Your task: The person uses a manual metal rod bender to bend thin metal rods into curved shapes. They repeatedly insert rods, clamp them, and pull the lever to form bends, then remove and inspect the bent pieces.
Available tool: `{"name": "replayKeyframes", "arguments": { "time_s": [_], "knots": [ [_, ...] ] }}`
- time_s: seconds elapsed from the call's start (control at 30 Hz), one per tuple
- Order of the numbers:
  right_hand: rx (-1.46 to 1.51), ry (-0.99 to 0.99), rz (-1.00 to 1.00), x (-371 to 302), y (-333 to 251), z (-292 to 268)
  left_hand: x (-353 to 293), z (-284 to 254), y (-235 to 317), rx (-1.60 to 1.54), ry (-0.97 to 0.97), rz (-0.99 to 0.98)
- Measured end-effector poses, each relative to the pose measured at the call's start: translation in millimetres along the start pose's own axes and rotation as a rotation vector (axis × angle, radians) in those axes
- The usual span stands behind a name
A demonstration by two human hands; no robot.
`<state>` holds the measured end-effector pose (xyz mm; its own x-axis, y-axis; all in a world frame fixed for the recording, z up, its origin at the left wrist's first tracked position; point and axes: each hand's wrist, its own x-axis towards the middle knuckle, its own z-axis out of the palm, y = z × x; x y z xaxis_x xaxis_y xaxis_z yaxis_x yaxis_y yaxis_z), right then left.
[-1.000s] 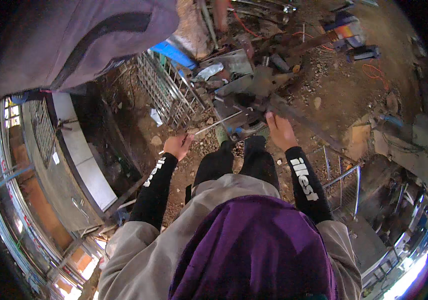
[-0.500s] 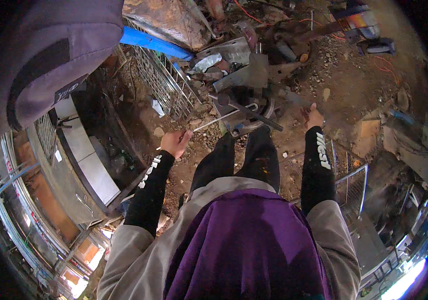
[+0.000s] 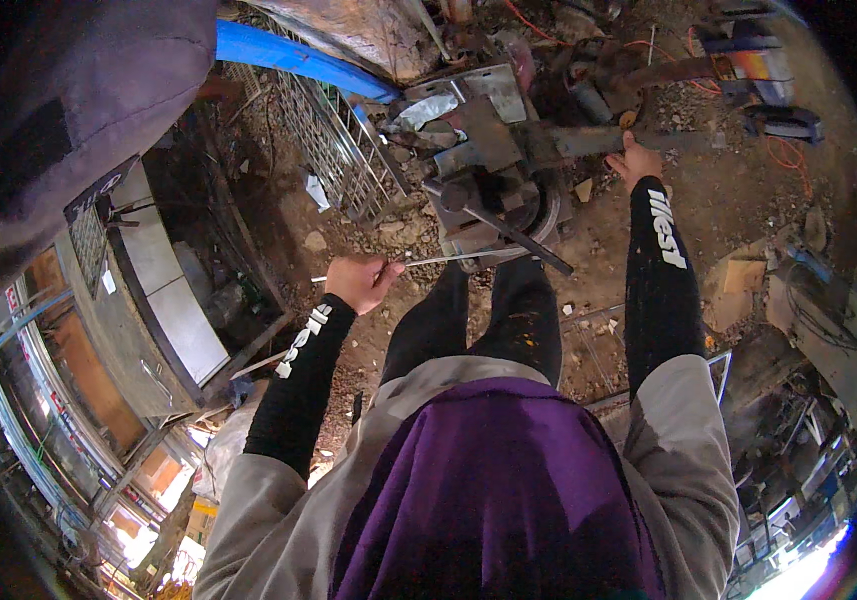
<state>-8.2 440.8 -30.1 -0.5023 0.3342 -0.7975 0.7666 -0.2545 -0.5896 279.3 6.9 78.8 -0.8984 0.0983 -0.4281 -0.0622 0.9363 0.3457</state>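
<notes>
My left hand is closed around a thin metal rod, which runs right toward the front of a dark bench vise. The far end of the rod is hard to make out against the vise. Further away on the right, my right hand is closed at a flat metal bar that reaches sideways from the vise. Its fingertips are partly hidden by the hand. A round-headed vise handle slants across the front of the vise, just beyond my knees.
A metal grille and a blue beam lie at the far left. A wooden cabinet stands on the left. Beyond the vise are scrap pieces, and a cut-off machine with an orange cable sits far right. Stones dot the dirt floor.
My right hand has moved away from me with the flat bar, which has swung to point right. The rod's hooked end, visible before over the vise, no longer shows clearly; my left hand shifted slightly.
</notes>
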Motion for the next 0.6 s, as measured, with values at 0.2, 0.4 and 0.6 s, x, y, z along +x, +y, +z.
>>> {"name": "replayKeyframes", "arguments": {
  "time_s": [0.2, 0.4, 0.6],
  "knots": [
    [-0.128, -0.049, -0.011, 11, -5, -6, 11, 2, 15, -0.107, 0.077, -0.053],
    [-0.159, -0.059, 0.011, 9, -9, -4, 13, 6, 3, -0.063, 0.11, -0.033],
    [-0.227, -0.074, -0.01, 13, -5, -7, 14, 5, 1, -0.087, 0.122, -0.063]
  ]
}}
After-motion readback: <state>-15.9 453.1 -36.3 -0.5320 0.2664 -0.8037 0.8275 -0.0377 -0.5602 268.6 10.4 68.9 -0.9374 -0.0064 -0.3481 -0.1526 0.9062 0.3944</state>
